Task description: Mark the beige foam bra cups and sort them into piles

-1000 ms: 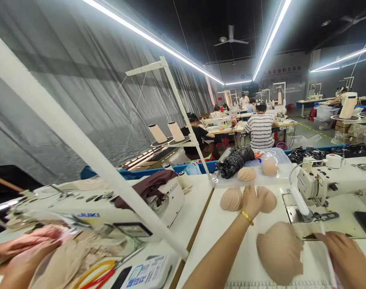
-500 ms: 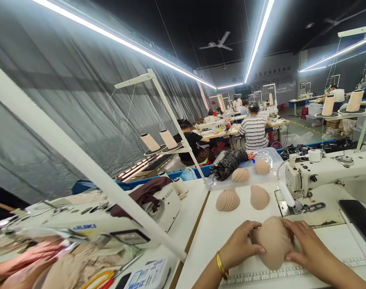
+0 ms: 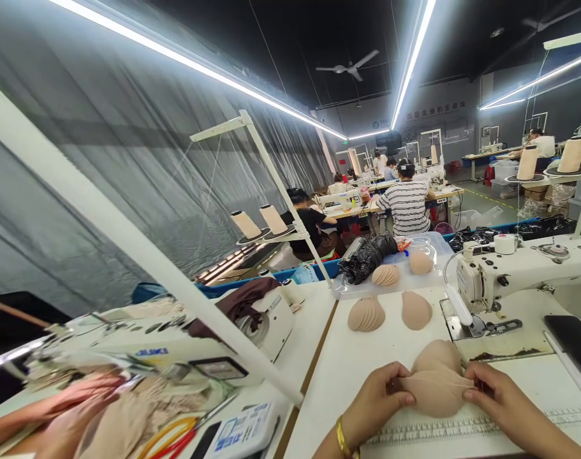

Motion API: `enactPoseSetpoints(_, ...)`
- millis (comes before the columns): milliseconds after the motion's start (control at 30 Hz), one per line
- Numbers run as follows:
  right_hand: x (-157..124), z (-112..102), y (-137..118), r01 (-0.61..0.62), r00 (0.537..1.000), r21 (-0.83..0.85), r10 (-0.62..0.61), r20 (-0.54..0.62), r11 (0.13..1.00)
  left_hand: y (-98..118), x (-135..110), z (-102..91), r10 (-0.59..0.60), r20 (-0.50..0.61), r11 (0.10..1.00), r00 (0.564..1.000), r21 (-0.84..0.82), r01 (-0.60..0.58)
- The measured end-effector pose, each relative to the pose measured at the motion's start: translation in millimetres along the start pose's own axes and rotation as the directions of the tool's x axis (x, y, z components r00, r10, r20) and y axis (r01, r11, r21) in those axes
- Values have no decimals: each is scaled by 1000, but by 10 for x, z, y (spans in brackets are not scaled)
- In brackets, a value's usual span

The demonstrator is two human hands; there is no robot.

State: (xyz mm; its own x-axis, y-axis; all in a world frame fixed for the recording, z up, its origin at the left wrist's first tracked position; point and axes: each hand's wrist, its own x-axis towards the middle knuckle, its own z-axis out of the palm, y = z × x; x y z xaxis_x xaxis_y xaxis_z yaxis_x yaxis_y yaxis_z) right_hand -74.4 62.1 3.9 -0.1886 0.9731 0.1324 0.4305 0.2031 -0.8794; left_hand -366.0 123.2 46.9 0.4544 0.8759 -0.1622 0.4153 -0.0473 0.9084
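A beige fabric cup piece lies on the white sewing table in front of me. My left hand, with a gold bangle at the wrist, pinches the piece's left edge. My right hand pinches its right edge, so the fabric is stretched between them. Farther back lie a stack of beige foam pads and a single pad. The white sewing machine stands just right of them.
A clear tray at the back holds more pads and a black plastic bag. A second machine, pink fabric and scissors are to my left. A dark phone lies at right. Other people sew at tables beyond.
My left hand came back from the pads at the back of the table. Both hands closed on the beige cup piece and now pull its edges apart.
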Motion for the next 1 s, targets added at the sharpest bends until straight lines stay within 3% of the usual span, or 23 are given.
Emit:
enactPoseSetpoints(300,-150,-86,242,173,983,0,-173,62,985,3,-194,35,86,-29,996,996,0,-86)
enactPoseSetpoints(600,-180,-93,170,218,975,-27,-216,41,976,86,-279,29,170,-57,983,984,76,-166)
enactPoseSetpoints(700,-212,-107,117,267,963,-60,-268,-4,962,75,-270,41,187,-70,980,980,76,-182)
enactPoseSetpoints(833,-230,-98,43,392,915,-123,-400,-54,912,54,-261,45,182,-71,982,981,64,-177)
enactPoseSetpoints(1000,-241,-138,-23,365,911,-148,-385,-146,919,51,-294,8,131,-84,991,988,28,-129)
